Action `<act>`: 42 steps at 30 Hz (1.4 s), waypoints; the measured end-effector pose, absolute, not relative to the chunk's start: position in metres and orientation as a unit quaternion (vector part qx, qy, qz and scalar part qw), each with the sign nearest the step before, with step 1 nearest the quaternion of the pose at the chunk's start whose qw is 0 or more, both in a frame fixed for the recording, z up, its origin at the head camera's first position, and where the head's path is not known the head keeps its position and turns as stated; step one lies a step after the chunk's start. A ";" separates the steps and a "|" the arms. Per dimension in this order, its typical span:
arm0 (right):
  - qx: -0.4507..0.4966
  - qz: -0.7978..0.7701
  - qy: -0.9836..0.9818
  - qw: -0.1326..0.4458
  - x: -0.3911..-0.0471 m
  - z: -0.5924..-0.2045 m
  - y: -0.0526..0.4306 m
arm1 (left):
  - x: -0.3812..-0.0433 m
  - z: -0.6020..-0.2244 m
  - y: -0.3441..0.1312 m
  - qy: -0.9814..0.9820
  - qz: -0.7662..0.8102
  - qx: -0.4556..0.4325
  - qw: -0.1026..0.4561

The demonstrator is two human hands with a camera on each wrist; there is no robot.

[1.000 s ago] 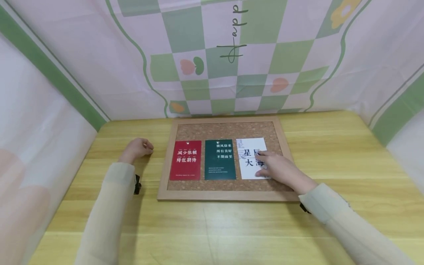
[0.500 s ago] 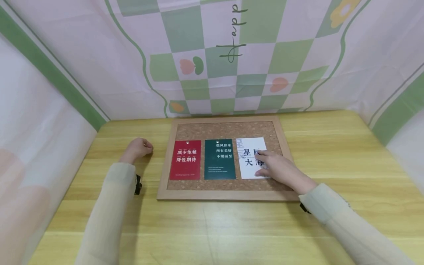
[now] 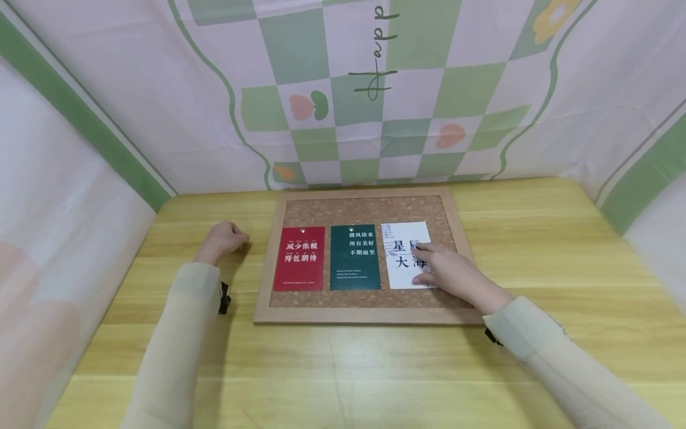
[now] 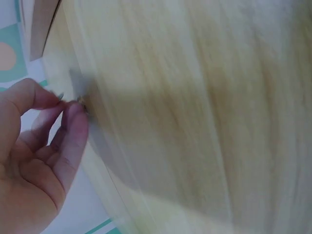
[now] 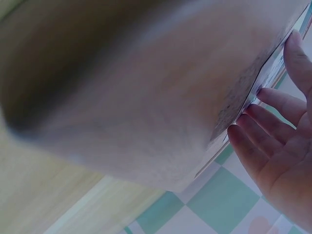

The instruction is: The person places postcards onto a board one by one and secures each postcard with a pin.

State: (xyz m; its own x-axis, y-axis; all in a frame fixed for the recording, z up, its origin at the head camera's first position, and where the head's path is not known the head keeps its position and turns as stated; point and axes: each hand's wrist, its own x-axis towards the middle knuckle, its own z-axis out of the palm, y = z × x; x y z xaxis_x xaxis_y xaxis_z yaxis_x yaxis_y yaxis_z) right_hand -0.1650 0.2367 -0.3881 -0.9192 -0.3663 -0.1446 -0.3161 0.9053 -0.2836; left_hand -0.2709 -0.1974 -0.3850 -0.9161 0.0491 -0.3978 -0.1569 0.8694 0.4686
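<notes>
On the framed cork board (image 3: 364, 210) lie a red card (image 3: 299, 274), a dark green card (image 3: 348, 265) and a white card (image 3: 399, 279), side by side, all with Chinese characters. My right hand (image 3: 458, 274) rests on the white card with spread fingers, covering its right part; in the right wrist view the straight fingertips (image 5: 249, 108) touch the card. Left of the board, my left hand (image 3: 222, 239) is held over the table. The left wrist view shows its thumb and fingers pinching a tiny metal tack (image 4: 61, 96), mostly hidden by the fingertips.
A small round light spot shows at the top of both the red and green cards. The board lies on a yellow wood-grain table (image 3: 343, 375). Behind it hangs a checked cloth backdrop (image 3: 359, 137); bare table extends in front and to the right.
Almost nothing differs. My left hand has turned very slightly; the right hand stays on the white card, and the cards and board keep their places.
</notes>
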 end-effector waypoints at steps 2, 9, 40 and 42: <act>-0.176 -0.129 0.971 0.097 -0.165 -0.388 0.236 | -0.271 -0.384 -0.198 0.945 0.257 -0.034 0.200; -0.179 -0.127 0.971 0.096 -0.165 -0.388 0.235 | -0.270 -0.382 -0.196 0.942 0.261 -0.062 0.202; -0.184 -0.127 0.971 0.090 -0.164 -0.389 0.238 | -0.275 -0.388 -0.193 0.924 0.312 -0.047 0.215; -0.184 -0.127 0.971 0.090 -0.164 -0.389 0.238 | -0.276 -0.389 -0.192 0.927 0.307 -0.038 0.214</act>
